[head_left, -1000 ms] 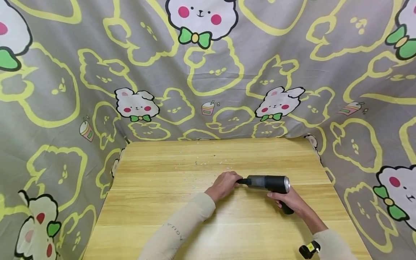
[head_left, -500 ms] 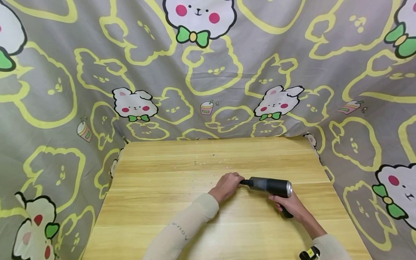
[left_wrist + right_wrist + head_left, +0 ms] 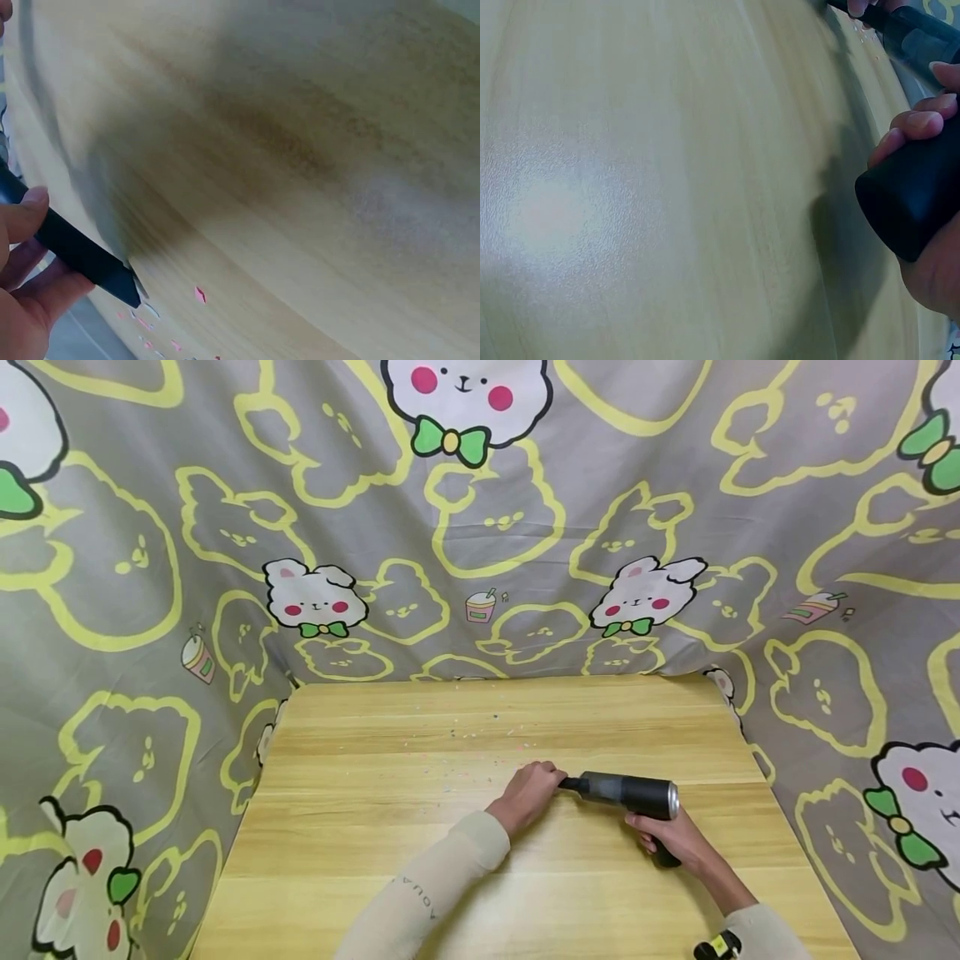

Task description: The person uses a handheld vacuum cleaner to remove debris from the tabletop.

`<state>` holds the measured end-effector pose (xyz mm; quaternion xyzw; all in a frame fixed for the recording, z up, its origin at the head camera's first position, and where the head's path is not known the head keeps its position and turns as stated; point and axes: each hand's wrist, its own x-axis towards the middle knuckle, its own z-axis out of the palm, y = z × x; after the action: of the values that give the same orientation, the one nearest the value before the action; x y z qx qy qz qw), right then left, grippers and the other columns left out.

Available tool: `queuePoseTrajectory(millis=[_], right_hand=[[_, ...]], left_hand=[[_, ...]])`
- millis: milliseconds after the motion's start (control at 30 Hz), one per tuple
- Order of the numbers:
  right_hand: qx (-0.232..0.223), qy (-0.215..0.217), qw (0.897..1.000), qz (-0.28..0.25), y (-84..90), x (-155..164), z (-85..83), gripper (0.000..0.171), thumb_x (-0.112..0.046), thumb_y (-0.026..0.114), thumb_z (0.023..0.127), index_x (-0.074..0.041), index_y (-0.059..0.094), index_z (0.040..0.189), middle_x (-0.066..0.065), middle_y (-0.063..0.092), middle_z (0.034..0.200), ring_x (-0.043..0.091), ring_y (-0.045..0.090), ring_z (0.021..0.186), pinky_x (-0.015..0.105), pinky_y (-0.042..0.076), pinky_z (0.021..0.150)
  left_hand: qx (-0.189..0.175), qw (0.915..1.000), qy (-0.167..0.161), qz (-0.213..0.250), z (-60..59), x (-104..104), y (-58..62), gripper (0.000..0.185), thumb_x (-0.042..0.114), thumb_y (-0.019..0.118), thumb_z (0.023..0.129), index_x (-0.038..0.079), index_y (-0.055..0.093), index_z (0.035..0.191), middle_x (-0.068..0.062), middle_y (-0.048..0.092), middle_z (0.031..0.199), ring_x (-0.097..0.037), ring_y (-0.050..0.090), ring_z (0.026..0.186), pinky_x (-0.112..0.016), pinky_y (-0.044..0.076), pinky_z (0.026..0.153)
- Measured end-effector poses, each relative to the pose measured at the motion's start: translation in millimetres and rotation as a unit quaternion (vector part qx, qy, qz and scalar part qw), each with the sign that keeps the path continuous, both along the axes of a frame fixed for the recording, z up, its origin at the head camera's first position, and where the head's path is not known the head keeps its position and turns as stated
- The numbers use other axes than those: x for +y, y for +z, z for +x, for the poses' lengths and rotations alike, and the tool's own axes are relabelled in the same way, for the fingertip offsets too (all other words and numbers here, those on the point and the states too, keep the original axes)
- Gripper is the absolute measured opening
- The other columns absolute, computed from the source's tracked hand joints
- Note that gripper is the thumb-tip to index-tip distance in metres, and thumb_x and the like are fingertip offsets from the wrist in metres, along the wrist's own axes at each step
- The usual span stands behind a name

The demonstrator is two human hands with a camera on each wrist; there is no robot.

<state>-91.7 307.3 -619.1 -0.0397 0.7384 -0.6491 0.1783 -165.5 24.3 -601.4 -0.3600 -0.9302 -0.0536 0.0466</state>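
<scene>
A small black handheld vacuum (image 3: 628, 794) with a silver rear cap lies low over the wooden table (image 3: 360, 860). My right hand (image 3: 670, 837) grips its black handle (image 3: 915, 191) from below. My left hand (image 3: 529, 793) pinches the thin black nozzle (image 3: 84, 253), whose tip touches the tabletop. Tiny coloured paper bits (image 3: 480, 752) are scattered on the wood just beyond the nozzle; pink bits (image 3: 199, 294) lie right by its tip in the left wrist view.
A grey cloth (image 3: 480, 527) printed with yellow outlines and white bears hangs behind and beside the table. A small black and yellow wrist device (image 3: 718, 945) shows at the bottom right.
Both hands and the vacuum have shifted slightly to the right along the table. The holds on nozzle and handle are unchanged.
</scene>
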Motion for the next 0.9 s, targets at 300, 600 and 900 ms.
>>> queuePoseTrajectory(millis=[300,600,900], right_hand=[[0.006,0.039,0.999,-0.029,-1.6,3,0.7,0.011,-0.001,0.062,0.100,0.007,0.056,0.095,-0.004,0.054,0.061,0.010,0.051,0.048,0.033,0.050,0.046],[0.007,0.059,0.998,-0.036,-2.0,-2,3.3,0.012,0.001,0.061,0.100,0.010,0.055,0.095,-0.003,0.053,0.063,0.018,0.045,0.047,0.032,0.049,0.046],[0.022,0.069,0.997,-0.029,-6.9,-11,6.2,0.011,0.003,0.062,0.099,0.009,0.056,0.092,0.016,0.045,0.056,0.035,0.041,0.047,0.035,0.048,0.045]], left_hand=[[0.021,0.9998,-0.003,0.005,14.3,-4,-2.4,0.019,0.011,0.065,0.103,0.015,0.078,0.116,-0.001,0.076,0.101,-0.013,0.073,0.088,-0.020,0.061,0.077],[0.045,0.9990,-0.005,0.001,24.2,-12,-2.1,0.019,0.005,0.068,0.098,0.014,0.079,0.112,-0.002,0.076,0.097,-0.013,0.073,0.084,-0.020,0.061,0.072],[0.059,0.9983,0.003,-0.005,37.3,-20,-2.7,0.018,-0.001,0.075,0.091,0.011,0.078,0.104,-0.004,0.075,0.090,-0.013,0.072,0.077,-0.019,0.060,0.067]])
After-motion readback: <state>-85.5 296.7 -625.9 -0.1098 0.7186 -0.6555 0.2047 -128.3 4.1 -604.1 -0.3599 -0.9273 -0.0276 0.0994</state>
